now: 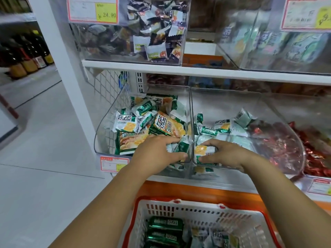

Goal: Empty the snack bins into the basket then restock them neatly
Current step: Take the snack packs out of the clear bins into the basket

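Observation:
Two clear plastic snack bins stand side by side on the lower shelf. The left bin [105, 129] is heaped with green-and-white cracker packets [166, 126]. My left hand [159, 153] reaches into its front right corner and grips a few small packets [180, 147]. The right bin [254, 104] holds fewer of the same packets [222, 126]. There my right hand [223, 154] grips a small packet with a yellow picture [203, 151]. Below my arms sits a white basket with a red rim [247, 222], holding dark green packets [164, 230] and some white ones.
A bin of red-wrapped snacks [279, 144] adjoins on the right. The upper shelf [179, 68] carries two more clear bins with price cards [93, 9]. A white post [59, 51] stands left, with open floor and bottles [23, 56] beyond it.

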`<state>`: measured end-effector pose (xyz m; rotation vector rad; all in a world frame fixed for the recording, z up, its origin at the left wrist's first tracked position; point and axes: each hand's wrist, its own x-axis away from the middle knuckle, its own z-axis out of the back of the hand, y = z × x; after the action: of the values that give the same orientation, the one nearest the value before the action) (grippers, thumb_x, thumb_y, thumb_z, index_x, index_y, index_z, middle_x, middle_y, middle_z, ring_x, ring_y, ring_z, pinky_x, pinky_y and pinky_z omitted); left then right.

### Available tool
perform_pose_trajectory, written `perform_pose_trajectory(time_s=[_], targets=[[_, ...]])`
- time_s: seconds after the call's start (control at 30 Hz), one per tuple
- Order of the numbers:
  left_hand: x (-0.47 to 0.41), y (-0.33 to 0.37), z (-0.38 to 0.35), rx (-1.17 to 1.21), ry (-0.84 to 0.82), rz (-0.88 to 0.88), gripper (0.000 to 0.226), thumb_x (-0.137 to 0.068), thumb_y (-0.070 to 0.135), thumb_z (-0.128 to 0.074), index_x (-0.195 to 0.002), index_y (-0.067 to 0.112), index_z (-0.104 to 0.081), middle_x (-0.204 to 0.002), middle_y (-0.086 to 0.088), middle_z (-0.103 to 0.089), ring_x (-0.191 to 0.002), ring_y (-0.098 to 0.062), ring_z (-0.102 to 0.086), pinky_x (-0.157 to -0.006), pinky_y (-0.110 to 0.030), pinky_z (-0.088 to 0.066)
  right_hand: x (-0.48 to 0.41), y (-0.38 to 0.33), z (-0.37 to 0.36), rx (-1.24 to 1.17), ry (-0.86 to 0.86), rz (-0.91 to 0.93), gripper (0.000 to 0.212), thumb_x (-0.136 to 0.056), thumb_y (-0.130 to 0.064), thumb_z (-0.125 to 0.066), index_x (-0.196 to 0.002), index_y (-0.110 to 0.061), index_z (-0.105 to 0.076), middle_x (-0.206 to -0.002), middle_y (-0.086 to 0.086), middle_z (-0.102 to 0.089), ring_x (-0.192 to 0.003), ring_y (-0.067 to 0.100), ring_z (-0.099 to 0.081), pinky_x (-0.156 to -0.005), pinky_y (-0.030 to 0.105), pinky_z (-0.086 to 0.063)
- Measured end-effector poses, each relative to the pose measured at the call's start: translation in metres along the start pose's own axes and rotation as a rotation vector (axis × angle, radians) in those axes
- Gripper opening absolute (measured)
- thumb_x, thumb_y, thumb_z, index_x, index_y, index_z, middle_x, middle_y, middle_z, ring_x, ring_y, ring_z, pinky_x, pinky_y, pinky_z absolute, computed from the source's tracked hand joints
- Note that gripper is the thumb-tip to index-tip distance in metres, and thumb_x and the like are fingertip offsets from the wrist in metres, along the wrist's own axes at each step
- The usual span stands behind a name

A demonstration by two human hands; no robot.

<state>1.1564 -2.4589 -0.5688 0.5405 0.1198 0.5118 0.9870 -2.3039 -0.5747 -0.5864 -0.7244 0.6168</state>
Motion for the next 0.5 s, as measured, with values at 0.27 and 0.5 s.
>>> perform_pose_trajectory(time_s=[0.27,0.5], targets=[[0.008,-0.002,0.003,0.264,0.090,-0.004,0.045,-0.085,0.045,-0.071,-0.128,0.035,-0.062,-0.136,0.011,-0.056,-0.125,-0.011,-0.051,-0.096,-0.028,-0.043,0.010,-0.004,0.001,-0.160,0.015,0.073,0.059,-0.073,-0.018,-0.083,-0.123,-0.033,-0.056,-0.137,-0.007,-0.046,-0.083,0.014,-0.058,-0.064,0.028,-0.046],[0.025,0.000,0.028,0.508,0.262,-0.007,0.040,-0.084,0.036,-0.074,-0.123,0.037,-0.063,-0.125,0.017,-0.061,-0.112,-0.001,-0.056,-0.093,-0.016,-0.043,0.012,-0.006,-0.003,-0.207,0.067,-0.035,0.102,-0.069,-0.031,-0.085,-0.148,-0.004,-0.026,-0.146,0.009,-0.040,-0.110,0.021,-0.051,-0.080,0.026,-0.048]])
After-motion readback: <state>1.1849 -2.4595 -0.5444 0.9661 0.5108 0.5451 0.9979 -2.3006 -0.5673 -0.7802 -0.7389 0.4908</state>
